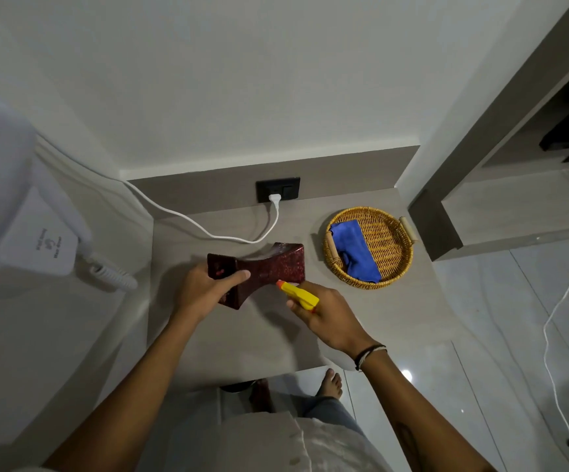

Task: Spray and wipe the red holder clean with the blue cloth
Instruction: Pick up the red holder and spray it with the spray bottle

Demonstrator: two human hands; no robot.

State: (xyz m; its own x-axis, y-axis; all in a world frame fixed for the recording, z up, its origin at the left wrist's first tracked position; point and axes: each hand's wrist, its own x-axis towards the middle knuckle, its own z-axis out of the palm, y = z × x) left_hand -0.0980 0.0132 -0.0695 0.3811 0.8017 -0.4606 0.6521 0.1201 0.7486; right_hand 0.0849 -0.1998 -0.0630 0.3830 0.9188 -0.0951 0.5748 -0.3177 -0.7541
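The red holder is dark red and speckled, with a flared shape, and lies tilted on its side above the grey counter. My left hand grips its narrow left end. My right hand holds a yellow spray bottle whose orange nozzle points at the holder's lower right side, almost touching it. The bottle's body is hidden in my fist. The blue cloth lies crumpled in a round wicker basket to the right of the holder.
A white cable runs across the back of the counter to a black wall socket. A white wall-mounted appliance with a coiled cord hangs at the left. The counter's front edge is near my body, with tiled floor to the right.
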